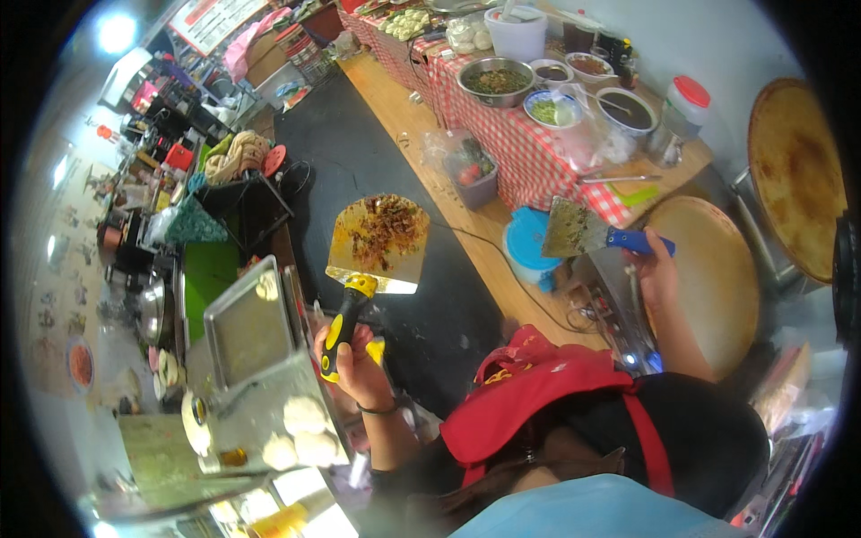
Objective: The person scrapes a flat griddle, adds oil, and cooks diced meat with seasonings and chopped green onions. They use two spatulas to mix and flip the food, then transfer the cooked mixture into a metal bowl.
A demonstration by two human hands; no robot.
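Note:
My left hand grips the black and yellow handle of a wide metal scraper, whose blade is held up with brown-red crumbly bits of food on it. In my right hand is the blue handle of a second metal scraper, its blade pointing left and smeared with greenish-brown residue. The right hand is over the near-left part of a round griddle plate. A blue-lidded tub stands just behind and left of the second blade.
At left lie a rectangular metal tray and dough balls on a metal worktop. A checkered cloth covers a table with a steel bowl of chopped filling, a bowl of dark sauce and a red-lidded jar. A round griddle lid stands raised at right.

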